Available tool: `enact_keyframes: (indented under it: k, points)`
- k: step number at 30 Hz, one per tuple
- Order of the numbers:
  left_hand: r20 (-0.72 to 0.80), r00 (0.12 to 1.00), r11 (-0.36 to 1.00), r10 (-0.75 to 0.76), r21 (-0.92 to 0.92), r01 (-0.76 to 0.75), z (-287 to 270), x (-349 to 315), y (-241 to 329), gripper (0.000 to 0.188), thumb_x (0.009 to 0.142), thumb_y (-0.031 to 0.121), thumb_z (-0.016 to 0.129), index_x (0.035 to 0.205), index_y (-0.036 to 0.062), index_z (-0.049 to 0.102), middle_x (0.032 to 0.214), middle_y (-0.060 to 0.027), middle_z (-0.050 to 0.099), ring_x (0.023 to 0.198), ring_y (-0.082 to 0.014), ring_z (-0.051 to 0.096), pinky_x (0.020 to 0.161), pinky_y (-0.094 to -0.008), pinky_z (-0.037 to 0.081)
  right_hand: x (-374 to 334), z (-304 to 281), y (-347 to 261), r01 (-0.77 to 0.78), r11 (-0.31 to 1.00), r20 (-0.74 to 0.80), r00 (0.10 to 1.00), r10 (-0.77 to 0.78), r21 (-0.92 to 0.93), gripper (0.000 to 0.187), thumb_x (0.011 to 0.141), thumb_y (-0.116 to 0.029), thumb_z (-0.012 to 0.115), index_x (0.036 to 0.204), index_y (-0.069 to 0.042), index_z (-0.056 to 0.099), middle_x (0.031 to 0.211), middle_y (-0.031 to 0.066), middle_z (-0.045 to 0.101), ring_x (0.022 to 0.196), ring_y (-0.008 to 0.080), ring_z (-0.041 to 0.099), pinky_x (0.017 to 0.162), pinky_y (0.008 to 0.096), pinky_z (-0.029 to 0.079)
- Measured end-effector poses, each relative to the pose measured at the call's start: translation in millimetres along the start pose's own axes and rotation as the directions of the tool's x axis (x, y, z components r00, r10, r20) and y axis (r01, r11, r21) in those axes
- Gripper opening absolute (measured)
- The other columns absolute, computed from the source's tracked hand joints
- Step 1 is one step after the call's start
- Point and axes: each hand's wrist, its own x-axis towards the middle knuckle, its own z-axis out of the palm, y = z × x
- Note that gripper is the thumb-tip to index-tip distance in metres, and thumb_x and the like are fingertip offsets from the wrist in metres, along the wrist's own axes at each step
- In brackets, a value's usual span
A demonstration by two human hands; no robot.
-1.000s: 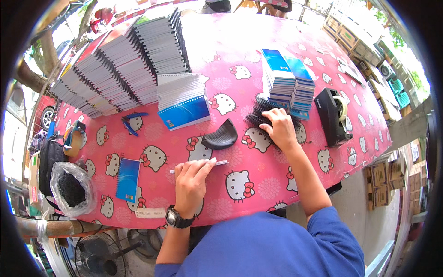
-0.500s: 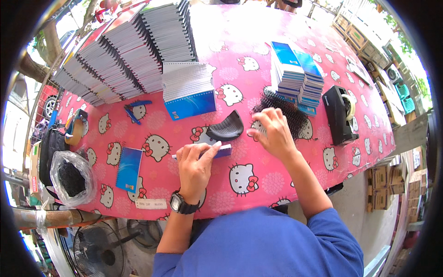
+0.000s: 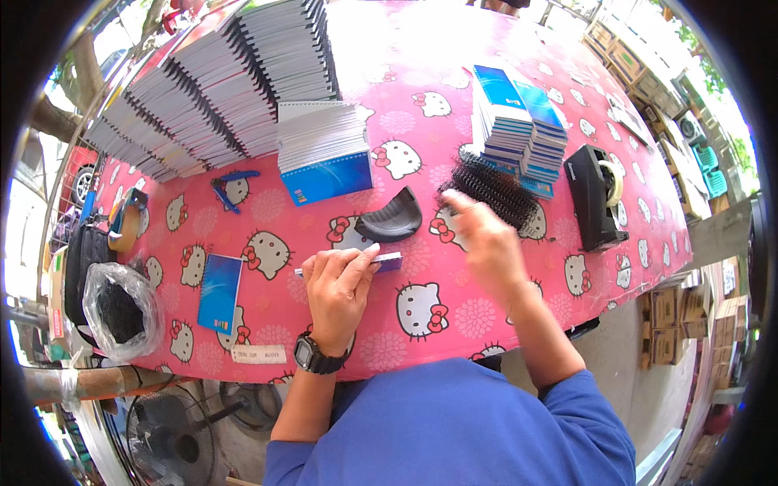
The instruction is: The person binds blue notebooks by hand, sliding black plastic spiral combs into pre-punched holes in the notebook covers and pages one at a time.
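My left hand [image 3: 339, 279], a dark watch on its wrist, is closed on a small notepad [image 3: 389, 262] held edge-on against the table, its blue-purple cover and white page edge partly showing. Just beyond the pad lies a black curved, ribbed piece [image 3: 391, 217]. To the right, my right hand [image 3: 490, 247] is smeared by motion, so its fingers and anything in them are unclear. A pile of black spiral binding coils [image 3: 498, 190] lies right beyond it. One blue spiral notebook [image 3: 220, 293] rests flat to the left of my left hand.
Blue-covered pads [image 3: 519, 121] are stacked beyond the coils, beside a black tape dispenser [image 3: 596, 198]. Spiral-bound notebooks [image 3: 219, 89] stand in tall rows at far left, with a shorter blue-fronted stack [image 3: 326, 176] alongside. Blue-handled pliers [image 3: 231, 190] and a plastic bag [image 3: 121, 312] lie left.
My right hand has come slightly nearer and blurred as it moves from the coils. My left hand keeps its hold on the notepad. The whole view has shifted slightly.
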Motion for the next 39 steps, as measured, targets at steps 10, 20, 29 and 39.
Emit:
enact_keyframes:
  k: [10,20,29,39]
  points:
    - [0.025,0.999,1.000,0.025,-0.013,-0.025,-1,4,-1,0.023,0.074,0.008,0.072,0.096,0.0123,0.072,0.085,0.0007,0.063,0.080,-0.0169,0.055,0.076,-0.0319,0.037,6,25,-17,0.004,0.963,0.171,0.984,-0.052,0.271,0.023,0.084,-0.008,0.062,0.108,-0.008,0.062,0.091,0.0110,0.062,0.074,0.0267,0.063,0.065,0.0355,0.050]
    - [0.052,0.998,0.999,0.022,-0.050,-0.019,-3,4,0,0.019,0.075,0.009,0.071,0.093,0.0138,0.072,0.083,0.0014,0.062,0.080,-0.0168,0.055,0.076,-0.0319,0.037,11,16,-7,0.097,0.915,0.278,0.935,-0.218,0.392,0.023,0.072,0.001,0.072,0.094,-0.007,0.068,0.088,0.0045,0.061,0.082,0.0178,0.059,0.073,0.0290,0.048]
    - [0.079,0.997,0.995,0.002,-0.099,0.005,-7,6,0,0.019,0.075,0.009,0.071,0.093,0.0141,0.071,0.082,0.0020,0.062,0.079,-0.0163,0.054,0.077,-0.0318,0.035,13,15,-4,0.365,0.919,0.213,0.896,-0.390,0.145,0.022,0.073,-0.002,0.069,0.092,-0.012,0.068,0.090,0.0023,0.061,0.089,0.0229,0.056,0.086,0.0351,0.041]
    - [0.058,0.998,0.996,0.014,-0.087,-0.009,-5,3,0,0.020,0.074,0.009,0.070,0.093,0.0144,0.071,0.083,0.0027,0.062,0.079,-0.0159,0.054,0.077,-0.0325,0.035,15,12,-1,0.220,0.914,0.362,0.867,-0.343,0.340,0.017,0.084,-0.003,0.058,0.100,-0.006,0.065,0.086,0.0085,0.059,0.082,0.0274,0.056,0.073,0.0368,0.045]
